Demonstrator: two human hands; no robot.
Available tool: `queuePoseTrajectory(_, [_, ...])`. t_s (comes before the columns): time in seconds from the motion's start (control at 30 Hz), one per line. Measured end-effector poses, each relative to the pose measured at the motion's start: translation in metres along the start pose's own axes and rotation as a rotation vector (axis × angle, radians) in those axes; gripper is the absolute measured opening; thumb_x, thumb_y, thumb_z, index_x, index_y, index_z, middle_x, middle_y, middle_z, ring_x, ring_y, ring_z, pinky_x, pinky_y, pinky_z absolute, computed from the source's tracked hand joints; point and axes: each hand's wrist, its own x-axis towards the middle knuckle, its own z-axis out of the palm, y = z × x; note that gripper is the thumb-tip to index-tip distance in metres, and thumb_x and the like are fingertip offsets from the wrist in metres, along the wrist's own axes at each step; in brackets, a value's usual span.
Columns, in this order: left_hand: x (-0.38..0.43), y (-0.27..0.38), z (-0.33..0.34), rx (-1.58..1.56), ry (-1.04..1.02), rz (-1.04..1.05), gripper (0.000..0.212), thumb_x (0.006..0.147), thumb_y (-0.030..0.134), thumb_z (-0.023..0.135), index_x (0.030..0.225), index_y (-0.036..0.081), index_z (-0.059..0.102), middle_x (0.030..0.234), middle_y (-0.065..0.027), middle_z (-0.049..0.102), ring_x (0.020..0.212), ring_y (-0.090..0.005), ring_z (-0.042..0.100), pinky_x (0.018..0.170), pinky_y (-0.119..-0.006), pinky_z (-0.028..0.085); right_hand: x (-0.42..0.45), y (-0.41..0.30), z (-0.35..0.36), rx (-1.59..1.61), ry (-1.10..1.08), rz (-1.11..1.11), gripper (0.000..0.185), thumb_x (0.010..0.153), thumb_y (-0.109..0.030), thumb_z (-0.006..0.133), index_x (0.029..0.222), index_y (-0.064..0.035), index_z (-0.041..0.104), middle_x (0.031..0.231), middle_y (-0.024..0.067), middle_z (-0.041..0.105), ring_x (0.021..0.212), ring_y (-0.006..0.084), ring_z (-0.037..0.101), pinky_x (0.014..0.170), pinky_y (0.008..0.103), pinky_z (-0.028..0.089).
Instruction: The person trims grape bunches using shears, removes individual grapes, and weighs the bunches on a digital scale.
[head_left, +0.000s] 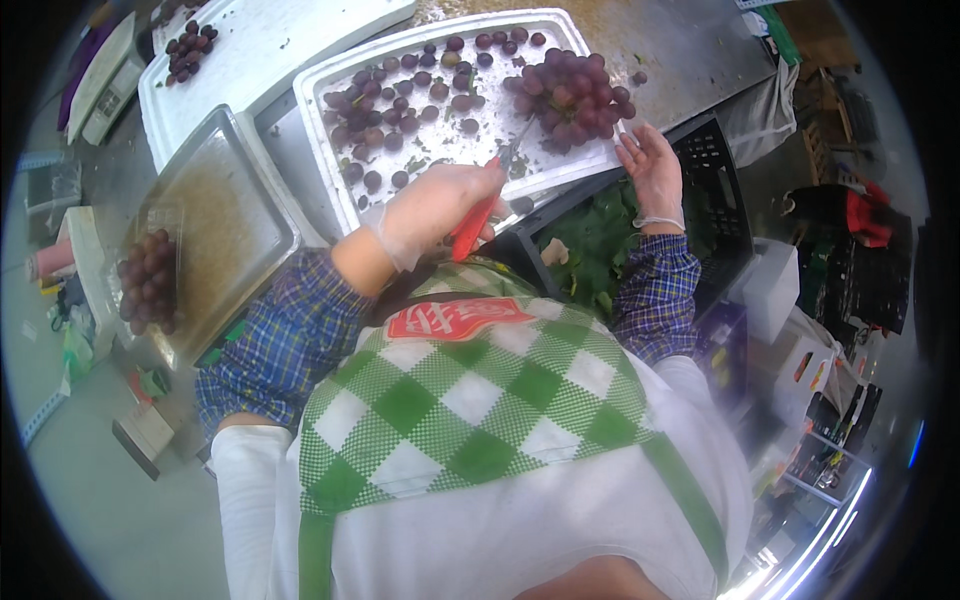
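A pair of red-handled scissors (474, 229) is gripped in my left hand (446, 199), which wears a thin clear glove. Its metal blades point up toward the stem side of a large bunch of reddish-purple grapes (574, 94). That bunch rests at the right end of a white foam tray (315, 112). Many loose grapes (397, 116) and bits of green debris lie across the rest of the tray. Also gloved, my right hand (651, 161) is beside the tray's right corner, just below the bunch, fingers apart. I see nothing held in it.
Below the tray sits a black plastic crate (731, 176) with green leaves (600, 217). On the left, a metal tray (225, 180) stands near a clear box of grapes (148, 281). Another foam tray (255, 56) bears a small grape bunch (191, 51). A scale (112, 82) stands far left.
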Motion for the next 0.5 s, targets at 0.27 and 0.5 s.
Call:
queuePoseTrajectory(0.27, [0.041,0.001,-0.001,-0.004,0.018,-0.062,0.043,0.101,0.036,0.057,0.104,-0.006,0.069,0.095,-0.0119,0.073,0.07,-0.0184,0.07,0.055,-0.03,0.058,0.022,-0.011,0.011,-0.17,-0.058,-0.252,0.041,0.103,-0.021,0.059,0.135,0.0037,0.056,0.131,0.0156,0.062,0.122,0.0293,0.061,0.101,0.0407,0.049])
queuePoseTrajectory(0.5, [0.048,0.014,-0.005,0.001,0.004,-0.076,0.045,0.102,0.038,0.057,0.108,-0.006,0.068,0.097,-0.0117,0.073,0.073,-0.0194,0.071,0.056,-0.03,0.058,0.073,-0.023,0.02,-0.089,-0.269,-0.158,0.04,0.104,-0.024,0.056,0.133,0.004,0.058,0.129,0.0156,0.065,0.122,0.0283,0.063,0.105,0.0386,0.047])
